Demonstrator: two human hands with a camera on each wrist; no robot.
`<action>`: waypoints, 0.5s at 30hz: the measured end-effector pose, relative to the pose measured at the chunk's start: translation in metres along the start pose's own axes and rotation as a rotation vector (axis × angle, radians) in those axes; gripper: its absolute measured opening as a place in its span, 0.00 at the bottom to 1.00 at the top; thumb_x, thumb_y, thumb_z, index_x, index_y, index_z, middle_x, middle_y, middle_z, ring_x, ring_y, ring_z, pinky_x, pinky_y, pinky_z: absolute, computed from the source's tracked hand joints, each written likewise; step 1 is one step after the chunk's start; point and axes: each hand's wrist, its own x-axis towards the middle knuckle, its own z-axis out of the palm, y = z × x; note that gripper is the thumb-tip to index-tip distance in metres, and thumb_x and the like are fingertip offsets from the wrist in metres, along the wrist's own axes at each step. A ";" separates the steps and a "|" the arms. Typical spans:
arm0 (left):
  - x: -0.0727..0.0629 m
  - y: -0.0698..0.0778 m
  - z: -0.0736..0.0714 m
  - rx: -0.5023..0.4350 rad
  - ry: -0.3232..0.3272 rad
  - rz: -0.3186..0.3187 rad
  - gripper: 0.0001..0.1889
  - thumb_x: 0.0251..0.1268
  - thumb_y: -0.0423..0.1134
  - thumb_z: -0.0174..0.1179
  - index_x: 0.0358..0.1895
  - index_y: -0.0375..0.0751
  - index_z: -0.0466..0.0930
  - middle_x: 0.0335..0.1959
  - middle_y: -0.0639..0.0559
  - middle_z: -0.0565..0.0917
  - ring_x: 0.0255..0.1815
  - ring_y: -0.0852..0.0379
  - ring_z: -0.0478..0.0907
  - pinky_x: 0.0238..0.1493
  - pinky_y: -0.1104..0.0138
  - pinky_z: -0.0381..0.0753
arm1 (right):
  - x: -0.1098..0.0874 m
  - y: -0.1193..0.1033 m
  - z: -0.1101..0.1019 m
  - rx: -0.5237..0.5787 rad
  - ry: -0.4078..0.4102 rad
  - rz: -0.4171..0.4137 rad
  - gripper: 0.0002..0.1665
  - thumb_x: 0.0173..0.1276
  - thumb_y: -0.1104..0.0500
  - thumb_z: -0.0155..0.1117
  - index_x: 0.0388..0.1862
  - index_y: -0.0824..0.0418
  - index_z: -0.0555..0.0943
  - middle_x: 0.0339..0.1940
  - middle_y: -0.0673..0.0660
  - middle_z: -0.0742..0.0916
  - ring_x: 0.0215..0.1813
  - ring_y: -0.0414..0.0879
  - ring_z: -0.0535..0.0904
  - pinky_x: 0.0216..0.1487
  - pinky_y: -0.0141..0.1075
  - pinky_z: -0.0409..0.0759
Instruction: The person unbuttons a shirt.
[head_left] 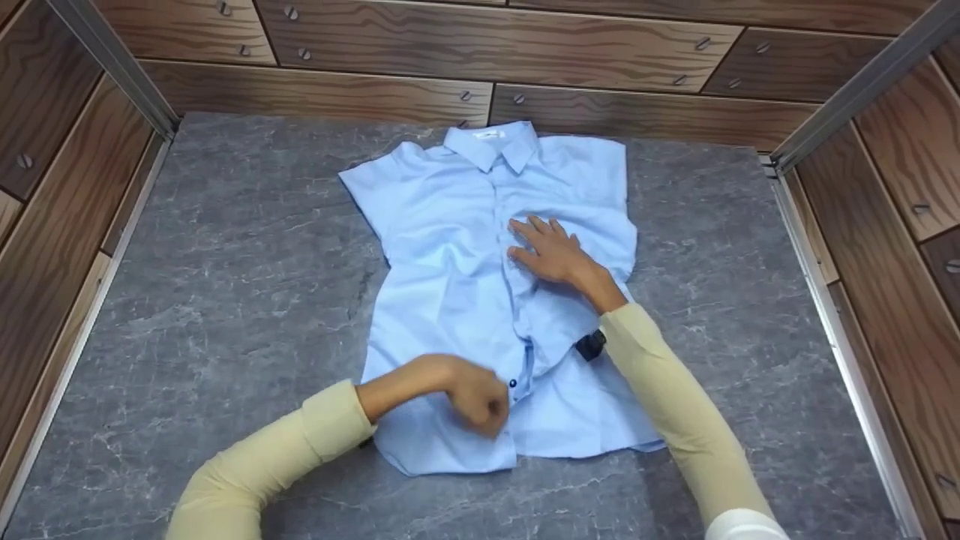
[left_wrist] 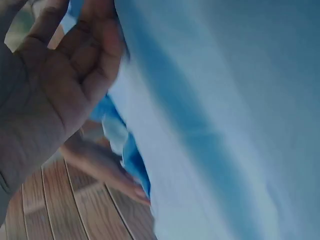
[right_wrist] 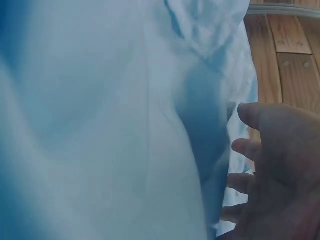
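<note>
A light blue short-sleeved shirt (head_left: 442,300) lies front up in the head view, collar at the far side, with creases along its front. My right hand (head_left: 551,251) rests on the shirt's right half beside the button strip, fingers spread; the right wrist view shows its spread fingers (right_wrist: 245,182) by the cloth. Over the lower front, my left hand (head_left: 480,397) has curled fingers, next to a dark button (head_left: 513,383). The left wrist view shows those bent fingers (left_wrist: 92,60) close to the cloth; whether they pinch any is hidden.
The shirt lies on a grey marbled tabletop (head_left: 247,300). Wood-patterned panels (head_left: 487,45) with metal frame strips (head_left: 832,330) border it at the back and both sides. A small black device (head_left: 591,345) shows under the right forearm.
</note>
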 end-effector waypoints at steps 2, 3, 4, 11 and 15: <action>-0.006 -0.011 -0.009 0.072 0.295 0.026 0.05 0.66 0.30 0.59 0.34 0.37 0.85 0.25 0.54 0.79 0.25 0.58 0.74 0.29 0.67 0.75 | -0.013 -0.008 0.003 -0.010 0.113 -0.033 0.32 0.79 0.43 0.49 0.74 0.58 0.67 0.75 0.66 0.66 0.74 0.67 0.57 0.68 0.63 0.56; -0.008 -0.017 -0.012 0.125 0.450 0.014 0.05 0.65 0.30 0.59 0.34 0.37 0.85 0.27 0.52 0.81 0.28 0.55 0.76 0.31 0.65 0.76 | -0.022 -0.013 0.004 -0.022 0.162 -0.041 0.29 0.78 0.44 0.52 0.69 0.60 0.71 0.70 0.66 0.72 0.70 0.67 0.64 0.64 0.61 0.63; -0.009 -0.023 -0.015 0.186 0.583 -0.012 0.04 0.64 0.30 0.59 0.35 0.37 0.84 0.30 0.49 0.82 0.30 0.52 0.77 0.33 0.62 0.77 | -0.031 -0.019 0.006 -0.038 0.203 -0.044 0.26 0.77 0.45 0.54 0.63 0.61 0.75 0.63 0.66 0.77 0.63 0.66 0.71 0.59 0.59 0.69; -0.001 -0.052 -0.020 0.427 0.700 -0.183 0.20 0.71 0.39 0.57 0.63 0.38 0.78 0.66 0.43 0.75 0.69 0.44 0.69 0.66 0.51 0.67 | -0.092 -0.053 0.016 -0.185 0.175 0.061 0.26 0.72 0.39 0.60 0.40 0.63 0.76 0.29 0.59 0.80 0.28 0.58 0.78 0.29 0.52 0.76; 0.007 -0.056 -0.016 0.441 0.556 -0.229 0.27 0.77 0.48 0.53 0.73 0.40 0.68 0.75 0.46 0.65 0.76 0.48 0.59 0.71 0.51 0.59 | -0.109 -0.063 0.024 -0.255 0.058 0.160 0.32 0.70 0.35 0.59 0.33 0.64 0.77 0.23 0.60 0.79 0.27 0.61 0.79 0.30 0.53 0.78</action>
